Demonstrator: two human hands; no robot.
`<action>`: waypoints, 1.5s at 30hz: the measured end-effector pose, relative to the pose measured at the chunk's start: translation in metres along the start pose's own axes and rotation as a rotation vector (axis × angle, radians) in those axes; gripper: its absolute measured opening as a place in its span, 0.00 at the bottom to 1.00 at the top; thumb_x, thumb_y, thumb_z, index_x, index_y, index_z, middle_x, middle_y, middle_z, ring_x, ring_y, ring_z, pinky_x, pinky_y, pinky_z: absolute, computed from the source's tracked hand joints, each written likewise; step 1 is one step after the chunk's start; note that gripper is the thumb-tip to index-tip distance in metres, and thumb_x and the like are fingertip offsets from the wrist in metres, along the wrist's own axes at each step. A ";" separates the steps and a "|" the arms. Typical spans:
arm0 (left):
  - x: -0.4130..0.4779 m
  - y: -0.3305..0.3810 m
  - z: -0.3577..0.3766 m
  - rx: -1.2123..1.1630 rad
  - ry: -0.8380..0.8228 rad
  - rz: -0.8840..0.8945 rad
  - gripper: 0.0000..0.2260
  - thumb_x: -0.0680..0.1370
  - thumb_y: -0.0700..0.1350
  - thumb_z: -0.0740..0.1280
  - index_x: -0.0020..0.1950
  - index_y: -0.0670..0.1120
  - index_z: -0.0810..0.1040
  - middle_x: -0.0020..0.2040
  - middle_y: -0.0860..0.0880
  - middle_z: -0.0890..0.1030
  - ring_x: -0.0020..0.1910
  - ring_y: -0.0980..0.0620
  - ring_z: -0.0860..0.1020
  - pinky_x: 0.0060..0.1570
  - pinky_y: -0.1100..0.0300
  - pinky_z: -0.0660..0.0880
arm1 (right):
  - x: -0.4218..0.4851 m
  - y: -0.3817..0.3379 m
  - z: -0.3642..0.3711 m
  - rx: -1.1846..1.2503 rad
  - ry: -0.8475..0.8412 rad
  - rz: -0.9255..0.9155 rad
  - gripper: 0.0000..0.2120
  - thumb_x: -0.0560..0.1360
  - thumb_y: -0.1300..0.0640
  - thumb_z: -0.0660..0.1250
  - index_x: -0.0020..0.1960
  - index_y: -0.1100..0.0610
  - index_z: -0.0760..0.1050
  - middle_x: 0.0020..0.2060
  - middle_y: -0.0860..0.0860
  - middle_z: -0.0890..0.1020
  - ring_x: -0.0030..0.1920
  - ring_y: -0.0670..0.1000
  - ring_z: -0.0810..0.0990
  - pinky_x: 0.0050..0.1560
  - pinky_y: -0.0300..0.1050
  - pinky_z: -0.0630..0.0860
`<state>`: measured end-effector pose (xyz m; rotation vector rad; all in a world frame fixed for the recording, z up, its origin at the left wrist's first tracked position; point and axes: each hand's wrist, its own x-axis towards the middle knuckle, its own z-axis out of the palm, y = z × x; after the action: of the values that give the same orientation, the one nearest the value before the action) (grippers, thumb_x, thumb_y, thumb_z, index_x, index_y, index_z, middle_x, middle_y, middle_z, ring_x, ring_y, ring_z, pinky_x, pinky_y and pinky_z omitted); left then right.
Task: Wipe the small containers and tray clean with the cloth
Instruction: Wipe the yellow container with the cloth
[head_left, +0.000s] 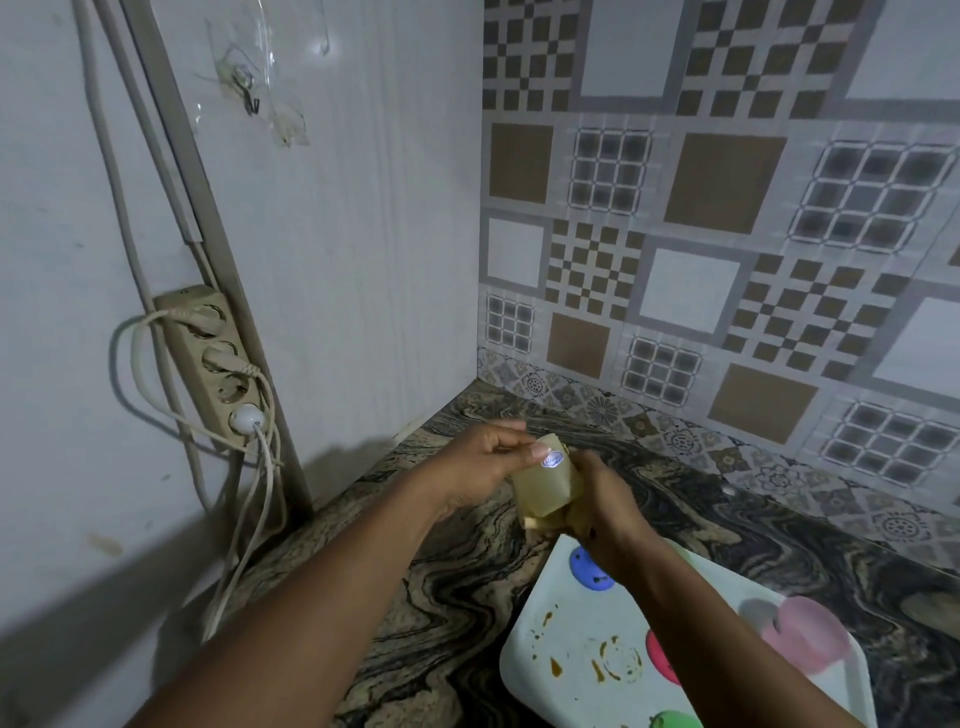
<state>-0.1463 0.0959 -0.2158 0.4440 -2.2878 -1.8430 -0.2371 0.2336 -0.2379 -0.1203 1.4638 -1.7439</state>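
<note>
I am holding a small yellowish container (543, 486) in my left hand (480, 467), fingers wrapped round its side, just below the middle of the frame above the marbled bench (447, 597). My right hand (605, 512) is gripping a yellowish cloth (563, 512) pressed against the container. The white tray (571, 660), stained with brown marks, is lying at lower right, with a pink container (802, 642) resting on it.
</note>
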 end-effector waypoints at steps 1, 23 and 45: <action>0.001 0.001 0.000 -0.006 0.005 0.017 0.17 0.76 0.53 0.71 0.60 0.45 0.84 0.79 0.53 0.63 0.74 0.53 0.65 0.72 0.50 0.67 | -0.001 0.001 -0.001 0.011 -0.024 0.055 0.22 0.84 0.49 0.53 0.61 0.64 0.76 0.50 0.65 0.83 0.44 0.63 0.82 0.39 0.54 0.81; -0.004 0.001 0.004 0.051 0.151 0.086 0.14 0.77 0.54 0.71 0.55 0.47 0.85 0.64 0.53 0.80 0.61 0.56 0.77 0.65 0.55 0.74 | 0.003 -0.011 0.004 -0.225 0.140 -0.159 0.20 0.83 0.48 0.53 0.63 0.61 0.74 0.55 0.66 0.79 0.50 0.65 0.83 0.36 0.55 0.83; -0.010 0.007 0.059 0.173 0.436 0.062 0.14 0.84 0.58 0.52 0.56 0.50 0.68 0.55 0.46 0.75 0.46 0.55 0.75 0.37 0.68 0.68 | -0.009 0.010 0.012 -0.400 0.259 -0.587 0.17 0.82 0.44 0.53 0.47 0.47 0.78 0.44 0.51 0.82 0.48 0.55 0.80 0.54 0.63 0.77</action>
<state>-0.1559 0.1547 -0.2217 0.7110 -2.1325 -1.3586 -0.2196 0.2308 -0.2388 -0.6052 2.1126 -1.9377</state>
